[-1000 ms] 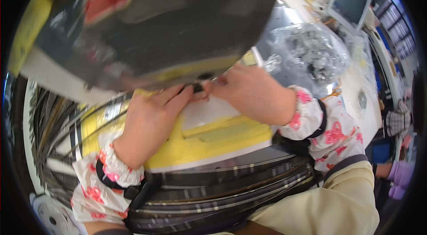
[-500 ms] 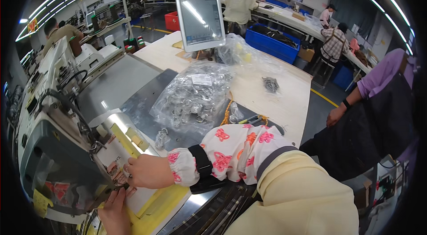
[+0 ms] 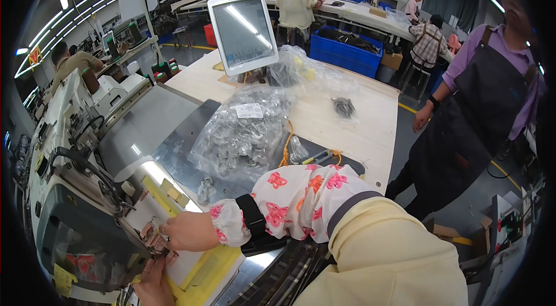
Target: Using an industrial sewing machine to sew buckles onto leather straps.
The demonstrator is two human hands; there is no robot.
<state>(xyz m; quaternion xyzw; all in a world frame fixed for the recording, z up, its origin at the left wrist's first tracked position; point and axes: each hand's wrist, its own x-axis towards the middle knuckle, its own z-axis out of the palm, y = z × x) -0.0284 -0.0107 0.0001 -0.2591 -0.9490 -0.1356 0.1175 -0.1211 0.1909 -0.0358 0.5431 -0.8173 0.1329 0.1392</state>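
At the lower left, a dark grey machine head [image 3: 90, 236] stands over a yellow sheet [image 3: 210, 276] with white paper on it. My right hand [image 3: 188, 231], in a floral sleeve cover, is at the metal parts beside the machine head, fingers bent and closed on something I cannot make out. My left hand [image 3: 155, 283] is lower, against the white paper at the machine's edge, its fingers stretched out and partly hidden. A bag of metal rings [image 3: 237, 138] lies on the dark plate [image 3: 174, 141] beyond my right hand.
A tablet screen [image 3: 243, 31] stands on the pale table [image 3: 370, 115], near tools with yellow handles [image 3: 317, 157]. A co-worker [image 3: 475, 103] in a dark apron stands close on the right. Other people [image 3: 295, 5] sit farther back, near a blue crate [image 3: 344, 51].
Since a second ago, the view has swung up and right, revealing the room. Both hands stay at the machine. The co-worker on the right now shows more fully upright.
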